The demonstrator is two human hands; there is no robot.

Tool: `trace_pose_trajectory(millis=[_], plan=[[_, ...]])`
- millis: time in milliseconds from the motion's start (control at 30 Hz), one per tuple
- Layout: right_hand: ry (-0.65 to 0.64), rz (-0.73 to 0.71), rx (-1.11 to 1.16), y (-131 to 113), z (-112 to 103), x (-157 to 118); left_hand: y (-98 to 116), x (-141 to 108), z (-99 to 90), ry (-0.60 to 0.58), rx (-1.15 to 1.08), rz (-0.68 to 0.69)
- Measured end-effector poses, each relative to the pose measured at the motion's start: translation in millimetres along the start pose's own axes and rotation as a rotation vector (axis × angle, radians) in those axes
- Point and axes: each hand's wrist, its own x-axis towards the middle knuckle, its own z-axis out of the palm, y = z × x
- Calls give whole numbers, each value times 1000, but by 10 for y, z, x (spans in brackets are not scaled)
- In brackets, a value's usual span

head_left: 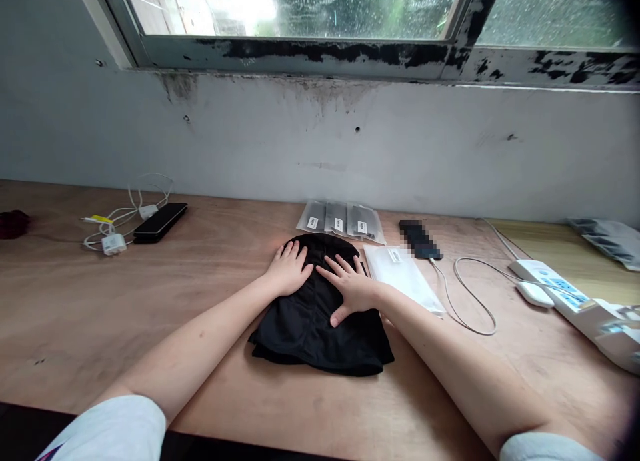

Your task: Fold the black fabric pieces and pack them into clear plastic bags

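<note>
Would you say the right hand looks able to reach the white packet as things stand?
Very likely yes: the right hand lies with fingers spread on the black cloth, close to the white packet, and I see nothing blocking the way between them.

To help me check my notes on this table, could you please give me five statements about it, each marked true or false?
1. The left hand and the right hand both rest on the black cloth piece. True.
2. The flat black rectangular object lies against the long white power strip. False: it lies on the left, beside a white charger.
3. Three see-through plastic packets with white labels lie between the cloth and the wall. True.
4. The flat white rectangular packet lies left of the cloth. False: it lies to the right, partly behind the right forearm.
5. The right thumb is tucked under the cloth. False: it rests on top.
</note>
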Motion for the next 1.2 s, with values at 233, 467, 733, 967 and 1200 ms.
trace_pose_trajectory(millis=[233, 467, 733, 967, 1200], plan=[[115, -4, -37, -33, -58, -44, 47, -41, -58, 130, 13, 21], [566, 139, -103, -127, 38, 82, 148, -87, -110, 277, -61, 67], [352, 177, -126, -68, 239, 155, 178, -73, 91, 56, -57, 25], [503, 158, -196, -299, 75, 55, -44, 133, -177, 322, -153, -40], [523, 44, -203, -626, 159, -47, -286, 793, -290, 281, -114, -368]])
